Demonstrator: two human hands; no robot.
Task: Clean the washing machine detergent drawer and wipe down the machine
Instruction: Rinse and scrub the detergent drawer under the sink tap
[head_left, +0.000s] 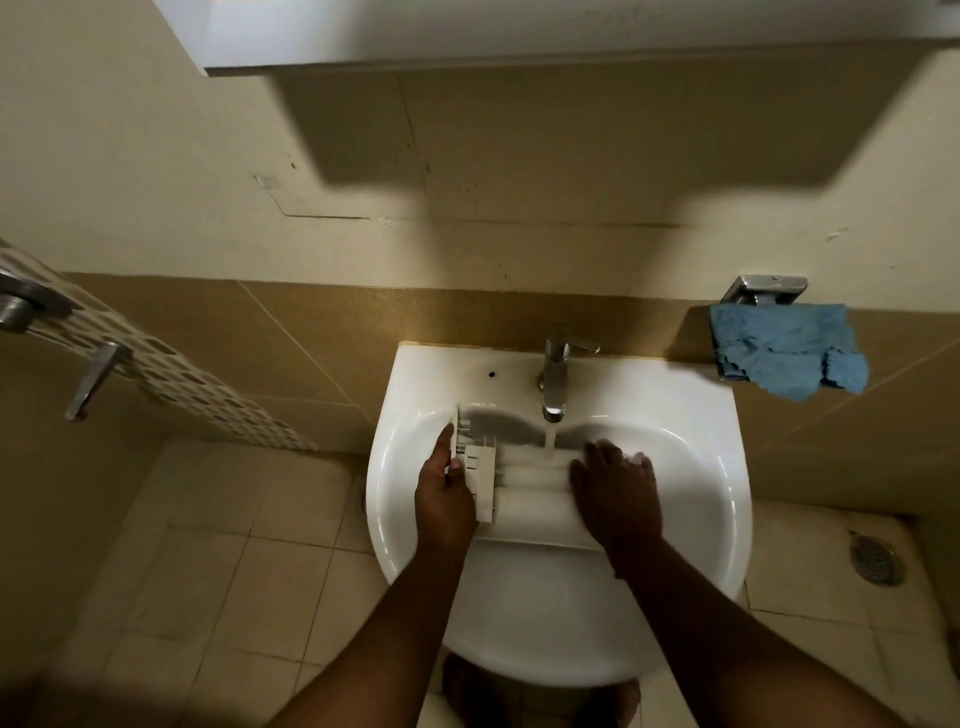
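The white detergent drawer (524, 493) lies across the white sink (691, 499), under water running from the chrome tap (556, 379). My left hand (444, 493) grips the drawer's left end, by its ribbed front piece. My right hand (615, 488) lies over the drawer's right part, fingers spread and blurred by movement; how it touches the drawer is unclear. The washing machine is out of sight.
A blue cloth (787, 351) hangs from a chrome wall holder (763, 291) right of the sink. A white cabinet (519, 36) juts out overhead. Chrome handles (93, 379) stick out on the left wall. A floor drain (878, 558) sits at the lower right.
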